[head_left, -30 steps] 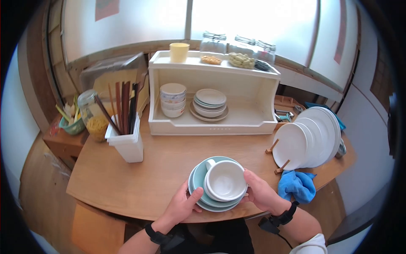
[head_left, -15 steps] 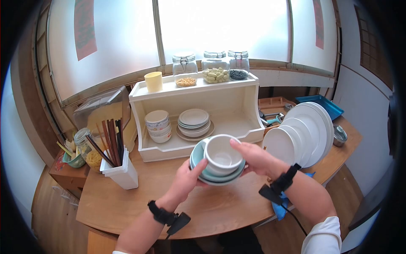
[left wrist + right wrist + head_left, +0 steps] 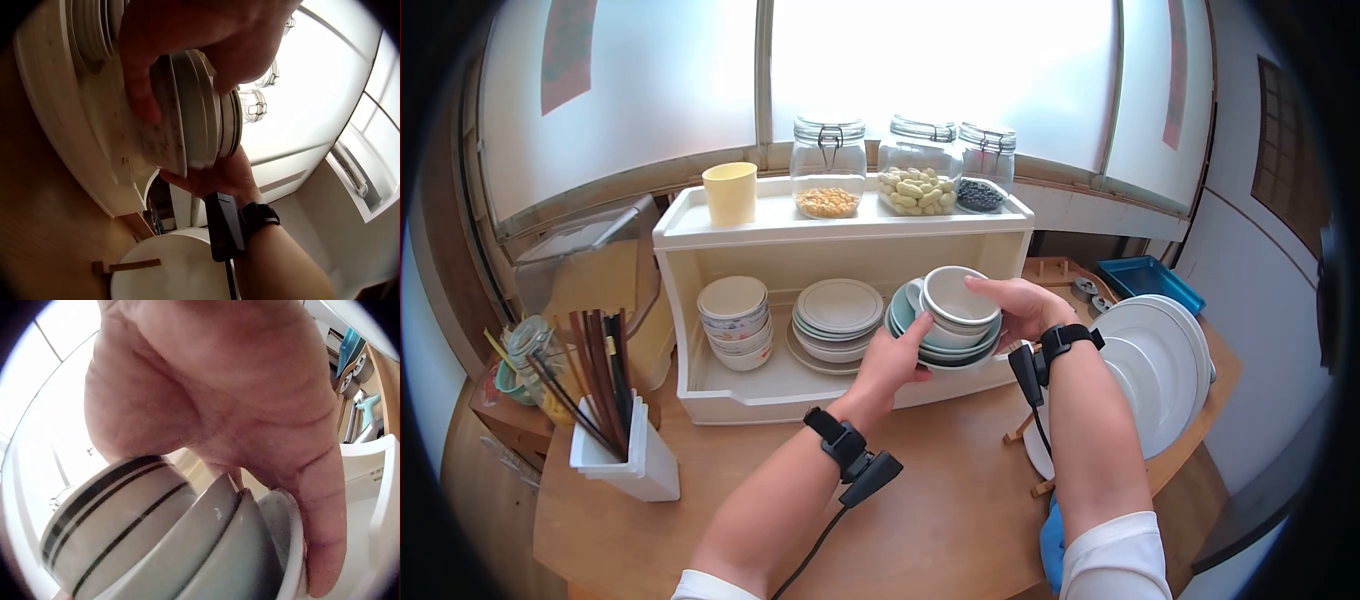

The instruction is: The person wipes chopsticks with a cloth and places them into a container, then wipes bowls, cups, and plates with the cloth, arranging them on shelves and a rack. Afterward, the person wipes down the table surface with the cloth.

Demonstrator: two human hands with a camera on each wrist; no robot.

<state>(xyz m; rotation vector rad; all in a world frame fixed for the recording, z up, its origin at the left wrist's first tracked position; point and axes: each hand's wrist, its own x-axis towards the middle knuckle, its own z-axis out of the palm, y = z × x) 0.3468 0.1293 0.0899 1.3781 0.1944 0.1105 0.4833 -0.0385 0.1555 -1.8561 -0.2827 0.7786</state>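
Both hands carry a stack of light-green and white bowls (image 3: 902, 315) at the right part of the white shelf unit's opening. On top sits a white cup (image 3: 958, 292) with a handle; its dark stripes show in the right wrist view. From the left, my left hand (image 3: 890, 362) grips the stack, thumb on top and fingers beneath. Opposite it, my right hand (image 3: 1028, 308) holds the other side, its thumb at the cup's rim. Inside the white shelf unit (image 3: 830, 405), a plate-and-bowl stack (image 3: 838, 303) stands left of the held stack, beside patterned bowls (image 3: 737, 325).
A yellow cup (image 3: 731, 195) and glass jars (image 3: 828, 170) stand on the shelf top. At the left is a white chopstick holder (image 3: 645, 470). Large white plates (image 3: 1170, 390) stand in a rack at the right, near a blue cloth (image 3: 1052, 545) and blue tray (image 3: 1150, 283).
Both hands have lifted the bowls and cup from the table's front edge and moved them forward, up to the shelf opening. The head view has shifted with them.
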